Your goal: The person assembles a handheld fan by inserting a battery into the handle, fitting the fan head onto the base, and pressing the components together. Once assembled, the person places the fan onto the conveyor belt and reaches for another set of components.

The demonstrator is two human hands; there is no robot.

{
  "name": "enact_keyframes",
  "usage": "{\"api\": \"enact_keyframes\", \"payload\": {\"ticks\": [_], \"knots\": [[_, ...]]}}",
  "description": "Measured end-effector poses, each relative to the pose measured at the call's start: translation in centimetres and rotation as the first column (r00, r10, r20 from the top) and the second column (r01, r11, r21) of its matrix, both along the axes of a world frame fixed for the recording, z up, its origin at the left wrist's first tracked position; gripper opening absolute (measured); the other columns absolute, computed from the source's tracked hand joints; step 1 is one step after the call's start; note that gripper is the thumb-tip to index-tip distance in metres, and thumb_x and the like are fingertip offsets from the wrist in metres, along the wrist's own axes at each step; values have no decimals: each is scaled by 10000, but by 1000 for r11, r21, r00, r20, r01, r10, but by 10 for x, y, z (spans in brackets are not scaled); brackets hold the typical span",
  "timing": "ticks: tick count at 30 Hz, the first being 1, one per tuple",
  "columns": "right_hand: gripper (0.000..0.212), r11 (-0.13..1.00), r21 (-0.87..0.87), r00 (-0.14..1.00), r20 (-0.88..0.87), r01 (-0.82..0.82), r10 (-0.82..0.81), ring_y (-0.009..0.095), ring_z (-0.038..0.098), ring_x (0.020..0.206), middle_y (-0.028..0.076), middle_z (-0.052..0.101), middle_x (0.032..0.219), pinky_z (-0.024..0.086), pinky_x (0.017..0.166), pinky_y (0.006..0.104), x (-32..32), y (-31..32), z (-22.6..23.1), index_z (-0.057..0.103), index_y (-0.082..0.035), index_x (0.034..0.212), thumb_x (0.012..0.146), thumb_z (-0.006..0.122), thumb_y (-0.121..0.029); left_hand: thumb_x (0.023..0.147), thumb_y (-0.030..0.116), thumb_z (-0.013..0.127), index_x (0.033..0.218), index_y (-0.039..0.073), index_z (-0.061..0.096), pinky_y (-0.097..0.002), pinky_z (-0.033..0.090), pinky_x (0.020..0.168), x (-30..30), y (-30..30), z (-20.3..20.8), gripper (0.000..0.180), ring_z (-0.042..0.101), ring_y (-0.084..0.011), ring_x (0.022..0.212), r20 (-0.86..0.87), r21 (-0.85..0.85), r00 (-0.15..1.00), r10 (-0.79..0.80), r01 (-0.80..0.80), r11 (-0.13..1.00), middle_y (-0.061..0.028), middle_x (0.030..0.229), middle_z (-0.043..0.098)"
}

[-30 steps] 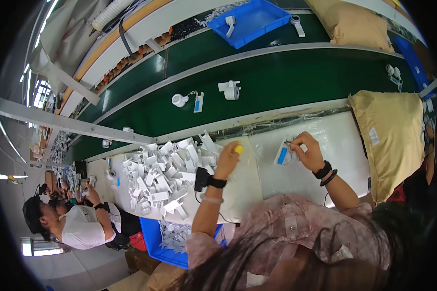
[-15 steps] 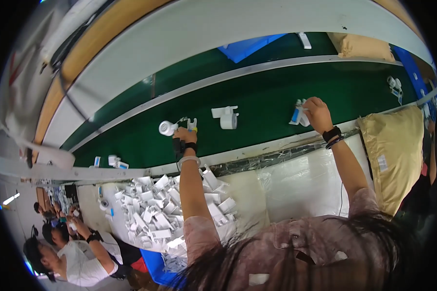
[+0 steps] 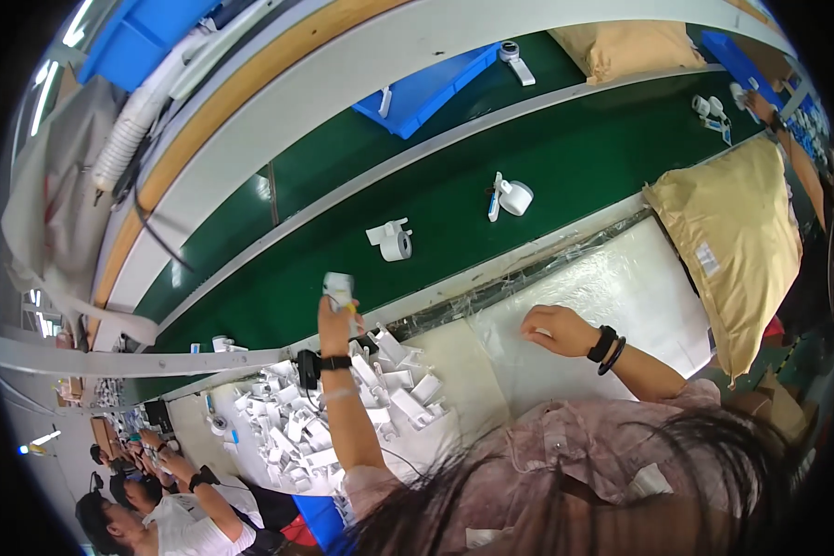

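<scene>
white part (image 3: 338, 284) sits clamped in the left hand (image 3: 334, 326); right hand (image 3: 562, 331), at its three o'clock, hangs loosely parted.

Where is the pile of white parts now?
In the head view, the pile lies left of centre on the table, partly behind the left forearm.

Lit tubes (image 3: 44, 99) upper left, glare on green surface (image 3: 324, 162), rim bent, corners black

**One label, too small to read**

We can make out no words, numbers or signs. We see a pale label (image 3: 707, 258) on the tan bag (image 3: 746, 218) at the right end of the counter (image 3: 612, 278), its marks too small to read.
</scene>
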State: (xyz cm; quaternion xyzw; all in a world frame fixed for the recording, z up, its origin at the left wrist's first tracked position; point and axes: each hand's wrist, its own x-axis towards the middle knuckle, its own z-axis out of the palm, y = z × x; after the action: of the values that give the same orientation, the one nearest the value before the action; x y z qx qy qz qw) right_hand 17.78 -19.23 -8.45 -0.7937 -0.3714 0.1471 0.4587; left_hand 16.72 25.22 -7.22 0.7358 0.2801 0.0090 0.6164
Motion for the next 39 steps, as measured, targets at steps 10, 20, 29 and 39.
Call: {"api": "enact_keyframes", "payload": {"ticks": [10, 20, 29, 39], "knots": [[246, 927, 216, 947, 172, -307, 273, 318, 608, 893, 124, 651, 961, 486, 771, 389, -40, 4, 72, 632, -54, 1012, 794, 707, -143, 981, 226, 494, 1325, 98, 475, -227, 414, 497, -129, -212, 105, 368, 509, -77, 584, -2, -394, 566, -824, 757, 521, -9, 769, 558], [146, 870, 147, 731, -488, -470, 477, 128, 610, 785, 63, 662, 845, 472, 695, 262, -86, -35, 110, 674, -39, 950, 919, 634, -175, 886, 154, 556, 1235, 51, 483, -488, 467, 760, -180, -236, 117, 371, 574, -460, 911, -173, 340, 360, -917, 895, 287, -236, 1040, 603], [188, 948, 276, 581, -750, -161, 317, 75, 601, 750, 20, 684, 816, 450, 743, 233, -108, -34, 79, 680, 2, 1018, 924, 626, -152, 857, 66, 586, 1238, 37, 488, -414, 487, 737, -213, -263, 107, 394, 600, -408, 863, 166, 521, 801, -576, 425, 741, -202, 993, 613], [118, 977, 176, 993, -29, 120, -117, 183, 565, 580, 60, 580, 627, 453, 689, 294, -145, -26, 96, 588, -52, 889, 825, 685, -71, 993, 141, 477, 1215, 31, 483, -245, 477, 592, -219, -293, 99, 248, 589, -114, 680, 340, -434, 925, -171, 316, 844, -86, 926, 615]]}}
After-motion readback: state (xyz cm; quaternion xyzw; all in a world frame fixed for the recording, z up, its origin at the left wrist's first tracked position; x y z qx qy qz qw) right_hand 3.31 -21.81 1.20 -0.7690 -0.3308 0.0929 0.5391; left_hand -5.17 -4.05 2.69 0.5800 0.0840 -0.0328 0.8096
